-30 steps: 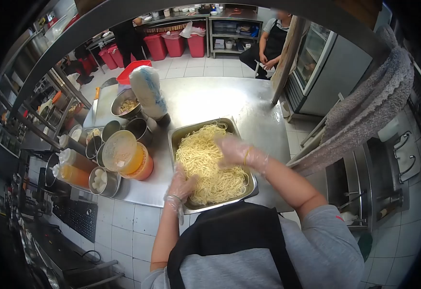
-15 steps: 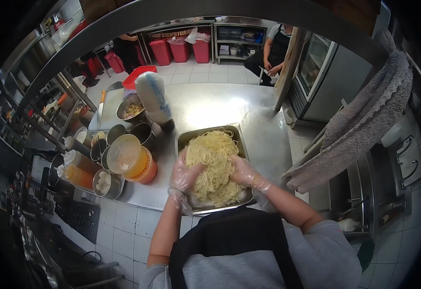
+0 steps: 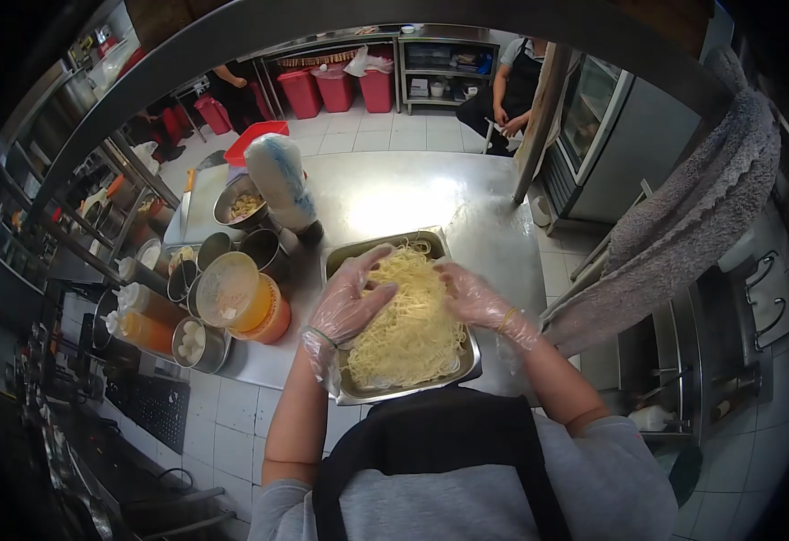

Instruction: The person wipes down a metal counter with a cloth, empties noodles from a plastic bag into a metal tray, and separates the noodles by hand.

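Observation:
A heap of pale yellow noodles [image 3: 408, 325] lies in a rectangular metal tray [image 3: 351, 397] on the steel table. At the heap's left side is my left hand [image 3: 351, 302], in a clear plastic glove, its thumb and fingers spread apart above the noodles. On the right, my right hand [image 3: 475, 298], also gloved, touches the upper right side of the heap with fingers slightly bent and apart. Neither hand is closed around any noodles that I can see.
Left of the tray stand an orange-filled container [image 3: 268, 311], a bowl of eggs [image 3: 198, 343], sauce bottles [image 3: 146, 334] and a bagged roll [image 3: 280, 180]. A knife [image 3: 187, 200] lies farther back. A grey towel [image 3: 683, 216] hangs right. A seated person [image 3: 512, 90] is beyond the table.
Both hands first moved in against the noodles' sides and bunched them up. Since then they have risen and loosened, and the noodles have spread lower in the tray.

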Demonstrator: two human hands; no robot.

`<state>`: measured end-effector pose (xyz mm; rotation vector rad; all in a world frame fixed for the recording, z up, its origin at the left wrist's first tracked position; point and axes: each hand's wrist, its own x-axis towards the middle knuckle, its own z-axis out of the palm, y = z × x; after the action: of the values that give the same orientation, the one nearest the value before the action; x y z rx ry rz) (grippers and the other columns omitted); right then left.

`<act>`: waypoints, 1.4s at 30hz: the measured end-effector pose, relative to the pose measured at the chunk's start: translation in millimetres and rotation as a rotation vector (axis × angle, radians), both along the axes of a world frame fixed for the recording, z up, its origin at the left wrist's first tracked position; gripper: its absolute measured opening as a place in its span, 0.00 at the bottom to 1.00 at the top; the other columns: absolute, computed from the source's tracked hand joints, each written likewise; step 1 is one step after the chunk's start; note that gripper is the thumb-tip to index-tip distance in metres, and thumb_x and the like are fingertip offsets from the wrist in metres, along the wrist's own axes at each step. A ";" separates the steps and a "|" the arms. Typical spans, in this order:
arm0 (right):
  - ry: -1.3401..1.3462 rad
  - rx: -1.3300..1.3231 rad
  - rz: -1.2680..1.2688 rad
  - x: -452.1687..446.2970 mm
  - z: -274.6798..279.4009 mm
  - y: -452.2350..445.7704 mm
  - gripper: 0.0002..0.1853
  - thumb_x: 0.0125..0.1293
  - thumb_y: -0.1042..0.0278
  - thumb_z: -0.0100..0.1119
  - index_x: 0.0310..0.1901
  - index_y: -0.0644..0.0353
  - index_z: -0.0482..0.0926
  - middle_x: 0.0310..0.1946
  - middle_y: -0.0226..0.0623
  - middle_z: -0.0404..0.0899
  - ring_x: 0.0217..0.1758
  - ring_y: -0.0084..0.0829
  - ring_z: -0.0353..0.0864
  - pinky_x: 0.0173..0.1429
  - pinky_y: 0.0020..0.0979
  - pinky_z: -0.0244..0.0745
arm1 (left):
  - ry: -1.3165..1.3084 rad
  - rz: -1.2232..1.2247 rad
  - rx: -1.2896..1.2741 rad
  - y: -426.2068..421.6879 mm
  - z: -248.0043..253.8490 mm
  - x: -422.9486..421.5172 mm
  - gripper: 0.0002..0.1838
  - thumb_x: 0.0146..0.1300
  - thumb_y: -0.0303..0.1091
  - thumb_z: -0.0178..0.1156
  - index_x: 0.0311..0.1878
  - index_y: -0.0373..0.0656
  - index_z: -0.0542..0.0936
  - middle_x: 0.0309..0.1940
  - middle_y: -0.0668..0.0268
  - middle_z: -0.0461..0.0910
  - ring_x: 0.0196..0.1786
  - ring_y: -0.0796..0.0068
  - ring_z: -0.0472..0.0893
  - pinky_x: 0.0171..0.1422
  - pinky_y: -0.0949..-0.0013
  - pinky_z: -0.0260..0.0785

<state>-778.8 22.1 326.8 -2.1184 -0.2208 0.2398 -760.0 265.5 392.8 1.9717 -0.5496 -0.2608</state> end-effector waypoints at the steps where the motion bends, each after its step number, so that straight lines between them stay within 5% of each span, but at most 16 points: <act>1: -0.160 -0.052 0.057 -0.3 -7.5 4.1 0.32 0.57 0.70 0.59 0.65 0.58 0.62 0.55 0.50 0.71 0.57 0.42 0.74 0.60 0.39 0.70 | -0.007 0.033 0.039 8.1 -20.7 9.2 0.33 0.60 0.35 0.62 0.67 0.39 0.64 0.59 0.49 0.69 0.55 0.65 0.75 0.58 0.68 0.67; 3: -0.485 -0.149 0.172 -9.4 -29.6 21.1 0.34 0.56 0.69 0.62 0.66 0.57 0.61 0.56 0.52 0.70 0.59 0.44 0.73 0.61 0.41 0.69 | -0.023 0.101 0.121 24.6 -62.5 20.0 0.35 0.57 0.39 0.63 0.66 0.40 0.65 0.57 0.45 0.71 0.60 0.52 0.72 0.66 0.60 0.62; 6: -0.399 -0.451 0.051 -23.0 -51.4 57.5 0.32 0.51 0.68 0.64 0.60 0.54 0.69 0.62 0.52 0.65 0.59 0.48 0.73 0.61 0.41 0.70 | 0.033 0.189 0.342 19.6 -83.4 -3.7 0.41 0.55 0.39 0.64 0.70 0.40 0.59 0.59 0.44 0.70 0.62 0.50 0.71 0.67 0.59 0.60; 9: -0.288 -0.327 0.032 2.2 -75.4 61.2 0.26 0.47 0.68 0.66 0.52 0.56 0.76 0.58 0.49 0.70 0.56 0.46 0.75 0.60 0.40 0.70 | -0.168 0.133 0.176 26.0 -194.7 11.4 0.45 0.55 0.39 0.64 0.72 0.40 0.53 0.62 0.49 0.69 0.63 0.55 0.70 0.67 0.62 0.60; 13: -0.214 0.093 0.019 24.4 -4.2 55.1 0.19 0.44 0.74 0.65 0.43 0.60 0.80 0.45 0.43 0.77 0.48 0.35 0.78 0.56 0.34 0.72 | 0.445 0.277 -0.158 30.2 -143.3 10.6 0.29 0.56 0.31 0.61 0.62 0.39 0.69 0.41 0.63 0.80 0.40 0.73 0.78 0.47 0.71 0.71; 14: -0.305 0.171 0.024 26.0 17.6 55.3 0.18 0.44 0.76 0.64 0.42 0.62 0.80 0.42 0.41 0.78 0.46 0.32 0.78 0.55 0.32 0.73 | 0.355 0.352 -0.223 21.3 -104.2 -0.7 0.20 0.58 0.27 0.58 0.56 0.39 0.74 0.33 0.68 0.81 0.34 0.79 0.77 0.39 0.75 0.70; 18: -0.440 0.437 0.012 28.9 80.9 52.9 0.20 0.44 0.81 0.63 0.43 0.65 0.78 0.43 0.36 0.79 0.46 0.25 0.77 0.54 0.28 0.73 | 0.241 0.303 -0.602 30.7 -31.5 -6.8 0.20 0.59 0.23 0.58 0.56 0.41 0.74 0.38 0.69 0.80 0.36 0.80 0.77 0.38 0.77 0.70; 21: -0.439 0.691 0.035 37.2 76.1 58.2 0.24 0.44 0.82 0.62 0.48 0.65 0.76 0.44 0.33 0.79 0.48 0.23 0.76 0.55 0.26 0.72 | 0.082 0.242 -0.729 28.6 28.5 -14.3 0.19 0.57 0.23 0.60 0.54 0.39 0.74 0.39 0.69 0.79 0.36 0.81 0.77 0.39 0.78 0.70; 22: -0.439 0.541 0.065 46.1 63.8 55.5 0.27 0.45 0.81 0.64 0.51 0.61 0.74 0.46 0.36 0.78 0.49 0.26 0.77 0.57 0.27 0.72 | 0.072 0.230 -0.730 31.5 40.1 -14.4 0.17 0.58 0.24 0.60 0.53 0.38 0.74 0.38 0.68 0.79 0.37 0.81 0.77 0.41 0.77 0.70; 25: -0.425 -0.053 0.080 33.3 71.3 61.7 0.27 0.47 0.74 0.68 0.53 0.58 0.74 0.49 0.41 0.75 0.52 0.33 0.76 0.60 0.32 0.71 | -0.116 0.141 -0.556 26.6 83.8 -10.0 0.16 0.59 0.24 0.59 0.51 0.36 0.74 0.38 0.67 0.79 0.37 0.82 0.77 0.42 0.77 0.70; 26: -0.516 -0.226 0.134 41.5 52.4 60.1 0.28 0.50 0.65 0.68 0.55 0.57 0.74 0.51 0.46 0.72 0.54 0.42 0.75 0.63 0.38 0.69 | -0.232 0.179 -0.533 21.4 83.6 -3.3 0.15 0.59 0.27 0.60 0.49 0.35 0.75 0.37 0.67 0.79 0.38 0.81 0.77 0.43 0.76 0.70; 29: -0.444 -0.395 0.109 27.9 28.9 53.4 0.21 0.50 0.69 0.62 0.49 0.62 0.76 0.47 0.50 0.74 0.55 0.45 0.72 0.62 0.41 0.68 | -0.136 0.175 -0.498 12.1 53.9 22.6 0.17 0.57 0.29 0.62 0.49 0.35 0.76 0.38 0.66 0.79 0.40 0.81 0.77 0.46 0.75 0.71; 34: 0.112 -0.858 0.447 0.3 38.0 46.7 0.24 0.51 0.68 0.62 0.51 0.64 0.74 0.41 0.49 0.78 0.53 0.45 0.76 0.58 0.40 0.71 | -0.216 0.012 0.381 31.5 -37.8 57.9 0.31 0.58 0.38 0.62 0.62 0.35 0.66 0.51 0.49 0.76 0.54 0.55 0.77 0.59 0.63 0.69; 37: 0.180 -0.951 0.392 -14.6 -29.0 57.2 0.24 0.48 0.67 0.64 0.49 0.66 0.74 0.45 0.54 0.76 0.51 0.46 0.77 0.55 0.39 0.74 | 0.007 -0.087 0.638 30.1 -60.1 44.5 0.37 0.59 0.42 0.61 0.67 0.35 0.60 0.63 0.45 0.67 0.64 0.50 0.69 0.68 0.63 0.60; 39: -0.071 -0.955 0.275 -32.3 -57.6 65.2 0.21 0.51 0.68 0.62 0.48 0.67 0.75 0.48 0.59 0.74 0.50 0.48 0.79 0.54 0.43 0.74 | 0.151 -0.122 0.742 23.1 -63.2 35.1 0.37 0.59 0.41 0.59 0.68 0.36 0.59 0.64 0.43 0.65 0.66 0.48 0.66 0.71 0.63 0.57; 42: -0.141 -0.826 0.186 -25.7 -59.0 68.5 0.23 0.51 0.68 0.62 0.49 0.66 0.74 0.51 0.64 0.71 0.47 0.50 0.80 0.53 0.45 0.75 | -0.016 -0.013 0.680 32.4 -96.6 24.7 0.35 0.60 0.40 0.58 0.67 0.35 0.59 0.63 0.42 0.65 0.67 0.48 0.65 0.70 0.63 0.57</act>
<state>-804.6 90.6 267.8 -2.9415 -0.4619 0.3285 -735.3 298.0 296.2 2.6269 -0.5251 -0.4885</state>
